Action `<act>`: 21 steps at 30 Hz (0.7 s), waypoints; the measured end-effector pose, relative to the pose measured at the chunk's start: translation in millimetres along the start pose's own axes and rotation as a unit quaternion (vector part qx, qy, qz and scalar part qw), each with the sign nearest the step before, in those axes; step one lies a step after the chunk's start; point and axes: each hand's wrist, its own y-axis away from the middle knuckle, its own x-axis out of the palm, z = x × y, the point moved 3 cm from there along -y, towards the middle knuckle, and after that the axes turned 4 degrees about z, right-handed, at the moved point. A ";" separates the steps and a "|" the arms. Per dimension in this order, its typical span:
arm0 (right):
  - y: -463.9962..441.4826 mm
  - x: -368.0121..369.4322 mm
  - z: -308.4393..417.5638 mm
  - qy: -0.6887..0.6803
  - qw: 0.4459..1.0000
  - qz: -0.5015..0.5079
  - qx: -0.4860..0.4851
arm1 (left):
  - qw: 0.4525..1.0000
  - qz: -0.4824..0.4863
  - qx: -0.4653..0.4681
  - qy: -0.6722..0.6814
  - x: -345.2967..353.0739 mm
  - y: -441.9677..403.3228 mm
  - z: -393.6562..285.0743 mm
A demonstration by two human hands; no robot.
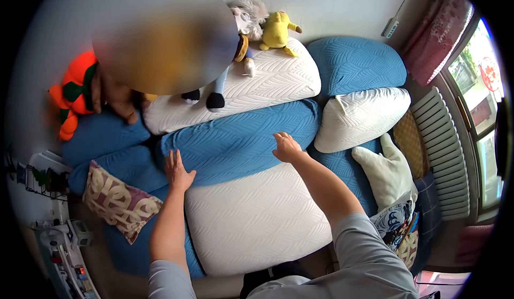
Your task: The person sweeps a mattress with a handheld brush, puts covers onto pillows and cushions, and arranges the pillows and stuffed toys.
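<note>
A long blue quilted back cushion (235, 149) lies across the middle of the sofa, behind a white quilted seat cushion (257, 218). At the blue cushion's left end is my left hand (179, 172), open with its fingers spread and pointing away from me. My right hand (287, 147) is over the cushion's right half, fingers apart and the thumb side facing inward. Both hands appear to rest on the blue fabric, though firm contact is hard to tell. Neither hand holds anything.
Along the white top cushion (289, 77) sit a yellow plush toy (277, 31) and a grey-haired doll (249, 18); a blur hides part of the row. A patterned pillow (120, 200) lies left. A white plush cushion (383, 165) and a radiator (441, 152) stand right.
</note>
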 end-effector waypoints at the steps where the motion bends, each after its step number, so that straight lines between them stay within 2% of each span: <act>1: -16.9 -3.5 -0.8 0.014 1.000 0.014 -0.003 | 0.999 -0.006 0.010 -0.042 -1.1 -15.3 -11.4; 4: -64.0 -8.4 -3.5 0.126 0.991 -0.011 -0.048 | 0.994 0.041 -0.012 -0.103 6.1 -61.6 -30.4; 7: -105.9 -8.5 -12.8 0.181 0.981 0.003 -0.064 | 0.985 0.079 -0.047 -0.143 18.1 -85.4 -41.4; 14: -168.9 22.0 -27.6 0.154 0.987 0.009 -0.041 | 0.976 0.111 -0.049 -0.181 86.9 -155.2 -24.4; 15: -176.6 25.2 -25.2 0.195 0.980 -0.019 -0.031 | 0.978 0.106 -0.041 -0.174 90.0 -161.2 -25.3; 17: -186.6 22.6 -30.0 0.179 0.983 0.025 -0.039 | 0.979 0.111 -0.028 -0.170 99.4 -165.1 -14.5; 19: -190.0 8.7 -35.2 0.141 0.984 0.068 -0.089 | 0.984 0.062 0.019 -0.167 108.1 -169.5 -4.6; 20: -195.8 -5.3 -43.6 0.152 0.977 0.102 -0.107 | 0.981 0.099 -0.011 -0.167 103.5 -171.0 -10.8; 21: -195.7 -14.7 -54.8 0.161 0.970 0.138 -0.122 | 0.982 0.095 -0.003 -0.162 105.8 -172.5 -10.9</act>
